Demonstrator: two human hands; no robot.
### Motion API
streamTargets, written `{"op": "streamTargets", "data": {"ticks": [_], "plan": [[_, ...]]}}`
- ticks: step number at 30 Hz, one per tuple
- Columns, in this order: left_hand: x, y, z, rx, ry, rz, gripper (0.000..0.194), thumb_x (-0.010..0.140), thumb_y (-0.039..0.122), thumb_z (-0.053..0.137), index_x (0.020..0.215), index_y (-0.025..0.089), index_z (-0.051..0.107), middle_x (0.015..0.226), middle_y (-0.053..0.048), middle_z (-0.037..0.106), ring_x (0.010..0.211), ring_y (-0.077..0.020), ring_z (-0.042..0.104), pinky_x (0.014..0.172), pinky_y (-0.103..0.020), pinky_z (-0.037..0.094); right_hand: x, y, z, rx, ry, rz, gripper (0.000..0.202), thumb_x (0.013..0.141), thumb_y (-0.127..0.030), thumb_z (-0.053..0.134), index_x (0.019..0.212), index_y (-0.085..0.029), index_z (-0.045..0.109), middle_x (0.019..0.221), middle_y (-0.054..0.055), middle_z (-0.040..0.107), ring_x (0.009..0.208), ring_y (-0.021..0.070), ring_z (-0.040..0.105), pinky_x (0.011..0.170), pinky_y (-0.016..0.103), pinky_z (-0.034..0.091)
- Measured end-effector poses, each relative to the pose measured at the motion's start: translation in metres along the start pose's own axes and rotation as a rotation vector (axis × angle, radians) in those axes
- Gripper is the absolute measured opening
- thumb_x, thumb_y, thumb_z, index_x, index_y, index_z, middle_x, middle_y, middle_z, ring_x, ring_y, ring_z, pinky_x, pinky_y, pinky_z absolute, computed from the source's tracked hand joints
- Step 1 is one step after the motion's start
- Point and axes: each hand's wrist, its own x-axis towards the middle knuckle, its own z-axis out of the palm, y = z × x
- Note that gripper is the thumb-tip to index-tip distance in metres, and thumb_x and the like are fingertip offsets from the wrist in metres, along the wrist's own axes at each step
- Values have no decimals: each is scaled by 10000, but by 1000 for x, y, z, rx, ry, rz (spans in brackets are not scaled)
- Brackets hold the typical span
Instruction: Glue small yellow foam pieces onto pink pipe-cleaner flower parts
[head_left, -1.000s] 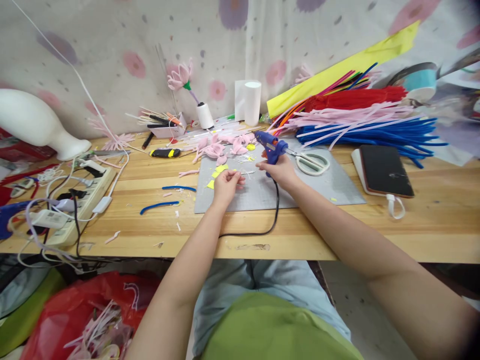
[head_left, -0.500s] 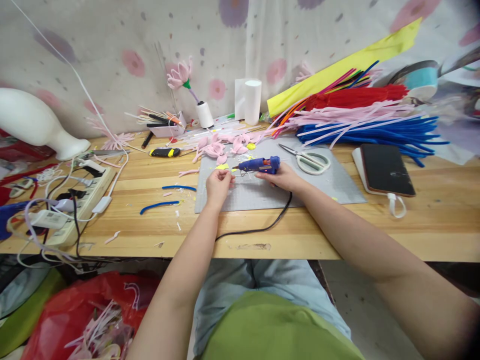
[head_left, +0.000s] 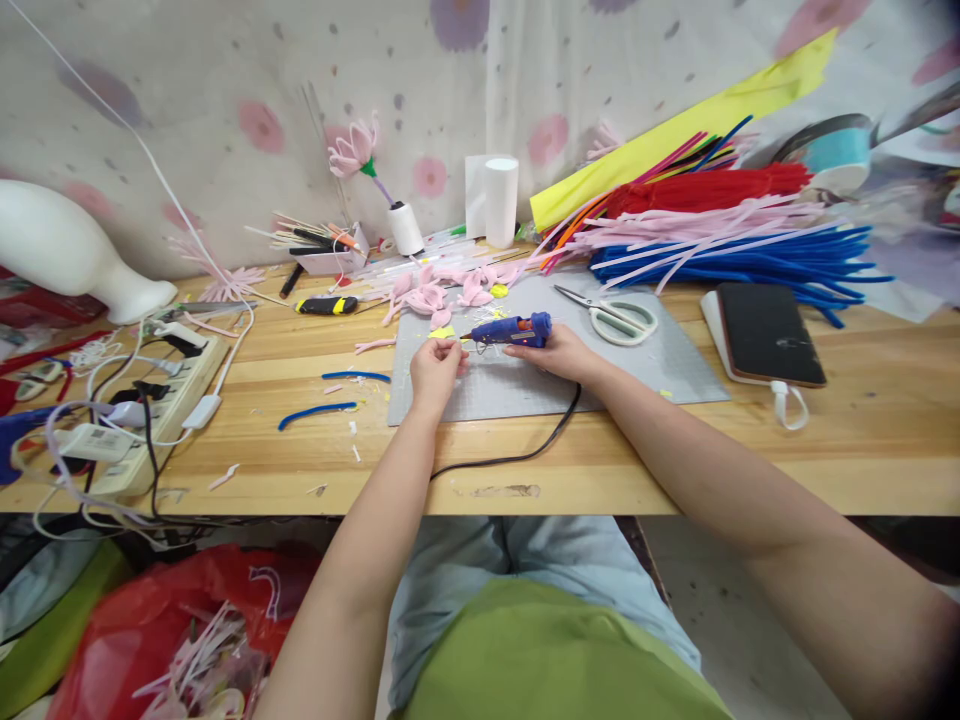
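Note:
Over the grey cutting mat (head_left: 495, 392), my right hand (head_left: 559, 358) is closed around a blue hot glue gun (head_left: 510, 331). Its nozzle points left, close to the fingertips of my left hand (head_left: 436, 372). Those fingers are pinched together; what they hold, if anything, is too small to make out. Just beyond my left hand lie a yellow scrap (head_left: 442, 332) and several pink fuzzy petal shapes (head_left: 425, 298). Scissors with pale green handles (head_left: 621, 322) rest on the mat past my right hand. The gun's black cord (head_left: 517, 460) curves toward the table's front edge.
Bundles of pink and blue pipe cleaners (head_left: 735, 258) lie at the back right, near a black phone-like slab (head_left: 772, 333). A power strip (head_left: 169, 420) with tangled cables occupies the left. A box cutter (head_left: 327, 305), blue stem pieces (head_left: 319, 414) and a pink flower (head_left: 355, 150) stand or lie between.
The glue gun and my right hand have shifted very slightly left toward my left fingertips. The whole view has also drifted a little; both hands keep their grips.

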Motion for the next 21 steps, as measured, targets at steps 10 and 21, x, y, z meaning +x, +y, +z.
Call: {"op": "streamTargets", "data": {"ticks": [10, 21], "plan": [[-2, 2, 0, -12, -1, -6, 64, 735, 204, 601, 731, 151, 564, 604, -7, 640, 523, -108, 607, 501, -218, 484, 0, 3, 1, -6, 5, -1, 477, 665, -541, 642, 929, -147, 688, 834, 51, 689, 764, 190, 607, 745, 314, 472], [-3, 3, 0, -6, -7, -9, 72, 735, 204, 607, 728, 150, 561, 605, -2, 639, 502, -100, 594, 509, -216, 476, -1, 3, -1, -30, 3, -6, 473, 672, -545, 637, 898, -132, 682, 744, 33, 649, 701, 162, 560, 674, 281, 437]]}}
